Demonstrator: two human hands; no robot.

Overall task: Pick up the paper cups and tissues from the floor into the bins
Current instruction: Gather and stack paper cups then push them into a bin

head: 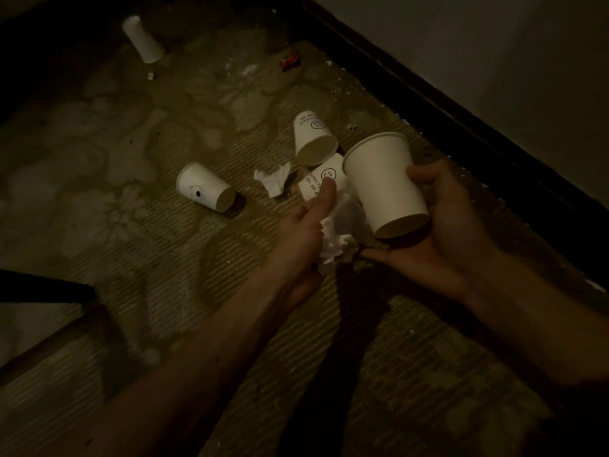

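Both forearms come in from 6 o'clock and meet just right of the middle, over a flowery carpet [115,206]. It's pretty dim in here.

The right hand [438,232] is palm-up with a plain white cup [385,183] cradled in it. The thumb is curled round the cup's side and the fingers are together underneath, one fingertip poking out toward 9 o'clock. The cup is tilted, rim up toward 11 o'clock and base toward the camera.

The left hand [303,239] is turned thumb-side up and has a tissue wad [336,242] bunched against its palm. Its thumb stretches toward 1 o'clock and lies on a printed cup [324,178] with a smiley on it. The other fingers are hidden, so I can't tell how they sit.

Still on the floor:
- A second smiley cup [314,138] lies on its side at 12 o'clock from the hands, touching the printed one.
- A loose tissue [273,179] sits at 9 o'clock from the left thumb.
- A doodled cup [206,188] lies further out at 9 o'clock.
- A far cup [141,37] is up at 11 o'clock in the frame.
- A red wrapper [290,62] is near 12 o'clock.

A dark baseboard [428,103] runs diagonally along the right.
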